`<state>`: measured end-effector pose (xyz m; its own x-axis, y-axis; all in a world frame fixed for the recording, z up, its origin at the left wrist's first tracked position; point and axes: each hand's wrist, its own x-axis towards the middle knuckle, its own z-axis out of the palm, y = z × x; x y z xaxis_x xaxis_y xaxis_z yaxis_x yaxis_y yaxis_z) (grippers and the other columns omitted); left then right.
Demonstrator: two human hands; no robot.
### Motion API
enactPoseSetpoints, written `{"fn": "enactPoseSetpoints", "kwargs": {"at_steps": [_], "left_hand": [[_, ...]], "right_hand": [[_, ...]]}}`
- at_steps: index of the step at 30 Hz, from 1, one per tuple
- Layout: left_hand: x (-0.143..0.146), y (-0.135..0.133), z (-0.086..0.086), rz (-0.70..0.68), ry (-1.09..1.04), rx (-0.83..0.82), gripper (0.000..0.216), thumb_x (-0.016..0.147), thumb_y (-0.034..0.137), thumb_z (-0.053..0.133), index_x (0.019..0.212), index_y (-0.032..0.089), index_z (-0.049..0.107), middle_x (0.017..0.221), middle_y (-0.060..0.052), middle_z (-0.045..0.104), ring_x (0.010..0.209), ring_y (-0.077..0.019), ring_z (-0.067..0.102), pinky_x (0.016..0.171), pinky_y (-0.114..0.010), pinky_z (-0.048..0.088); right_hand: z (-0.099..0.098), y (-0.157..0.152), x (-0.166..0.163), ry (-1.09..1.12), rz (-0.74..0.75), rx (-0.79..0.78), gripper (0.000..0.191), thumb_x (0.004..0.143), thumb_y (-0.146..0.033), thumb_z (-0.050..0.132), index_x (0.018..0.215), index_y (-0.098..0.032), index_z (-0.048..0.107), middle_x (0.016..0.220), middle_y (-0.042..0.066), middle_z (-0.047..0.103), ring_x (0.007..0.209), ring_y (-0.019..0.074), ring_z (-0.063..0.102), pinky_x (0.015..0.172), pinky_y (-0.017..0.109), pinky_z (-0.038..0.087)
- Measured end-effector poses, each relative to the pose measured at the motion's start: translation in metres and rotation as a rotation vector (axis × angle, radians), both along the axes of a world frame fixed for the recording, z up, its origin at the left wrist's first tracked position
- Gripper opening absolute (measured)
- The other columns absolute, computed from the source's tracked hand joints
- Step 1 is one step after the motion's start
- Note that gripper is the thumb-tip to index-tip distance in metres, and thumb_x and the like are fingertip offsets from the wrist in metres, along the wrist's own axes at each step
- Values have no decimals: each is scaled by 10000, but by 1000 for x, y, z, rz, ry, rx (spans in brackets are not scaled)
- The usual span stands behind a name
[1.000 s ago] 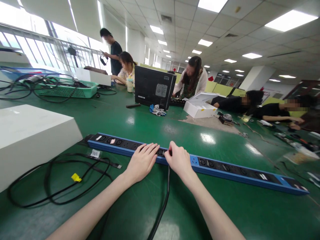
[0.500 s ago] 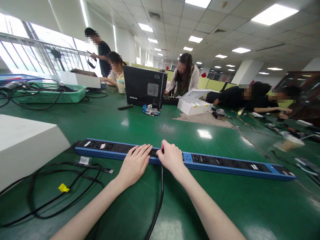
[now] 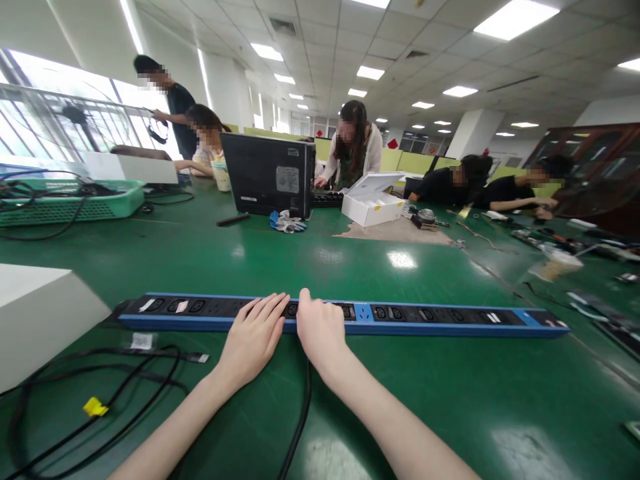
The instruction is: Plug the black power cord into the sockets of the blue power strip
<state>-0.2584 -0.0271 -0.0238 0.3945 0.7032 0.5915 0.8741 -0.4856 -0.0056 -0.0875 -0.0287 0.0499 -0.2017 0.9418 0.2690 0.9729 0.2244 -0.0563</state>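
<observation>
A long blue and black power strip (image 3: 427, 313) lies across the green table, with rows of sockets facing up. My left hand (image 3: 254, 333) rests flat on its middle section, fingers stretched out and holding nothing. Just to the right, my right hand (image 3: 321, 327) is closed at the strip, gripping the plug end of a black power cord (image 3: 303, 420). The plug itself is hidden by my fingers, so how deep it sits in a socket cannot be seen. From under that hand the cord runs down toward the table's near edge.
A coiled black cable (image 3: 135, 400) with a yellow tag lies at left, near a white box (image 3: 40, 320). Farther back are a green basket (image 3: 115, 203), a black computer case (image 3: 267, 173), gloves (image 3: 287, 222) and an open white carton (image 3: 373, 207). Several people are around the table.
The view has turned, so the strip looks more level and everything sits farther left. My left hand stays flat on the strip; my right hand stays closed on the plug, its fingers now covering more.
</observation>
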Motion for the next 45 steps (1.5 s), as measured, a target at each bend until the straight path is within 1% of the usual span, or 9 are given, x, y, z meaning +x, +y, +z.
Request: {"fn": "enactPoseSetpoints", "kwargs": {"at_steps": [2,7,12,21,25,30,35,40,45], "left_hand": [[0,1,0,-2,12,-1,544,1019,294,389,1562,282,363,1546,-45,487,1410,-259,468,1164,-495,349],[0,3,-2,-1,27,1,557,1017,298,398,1570,267,347,1550,-47,481,1416,-259,461,1160,-495,351],[1,4,-2,-9,27,14,546,1014,312,390,1559,285,374,1532,-50,503,1391,-261,494,1143,-486,375],[1,4,-2,-6,30,4,545,1016,312,391,1560,294,370,1546,-34,486,1404,-256,476,1147,-480,364],[1,4,-2,1,29,-6,552,1018,313,389,1567,271,355,1554,-41,476,1417,-255,460,1157,-480,351],[2,3,-1,-1,44,-9,543,1018,306,390,1560,288,369,1554,-36,476,1413,-254,464,1159,-480,348],[1,4,-3,-4,33,7,545,1019,305,387,1562,262,369,1547,-50,484,1411,-257,466,1157,-478,350],[1,4,-3,4,50,-2,522,1022,315,386,1540,254,414,1550,-49,481,1411,-259,467,1160,-474,346],[2,3,-2,8,50,-1,534,1020,314,397,1551,251,395,1552,-46,477,1414,-258,465,1159,-475,351]], "right_hand": [[-2,-1,-1,-10,10,8,196,997,-126,338,1084,-174,506,875,132,711,796,227,729,696,290,522],[0,3,5,20,26,-6,122,979,-207,448,1087,-191,503,858,107,720,808,244,731,734,327,543],[-5,0,2,-8,26,24,188,994,-116,338,1060,-173,505,868,130,716,774,222,734,670,285,539],[-1,-3,14,8,82,20,147,973,-163,401,1092,-169,486,858,130,719,773,242,734,703,312,541],[2,-1,16,46,83,-13,138,974,-262,460,1081,-180,490,857,120,722,808,258,734,741,338,542],[-2,-3,8,19,45,4,177,983,-127,353,1077,-172,495,861,131,722,783,241,736,691,308,536],[-2,-2,12,44,61,15,137,968,-246,474,1089,-183,485,826,102,719,776,259,734,700,318,538],[-2,-1,15,45,51,37,139,968,-219,445,1102,-199,472,822,89,719,764,269,730,676,331,529],[-2,-1,12,41,50,26,102,973,-240,452,1063,-195,470,831,103,715,783,258,729,700,319,519]]}}
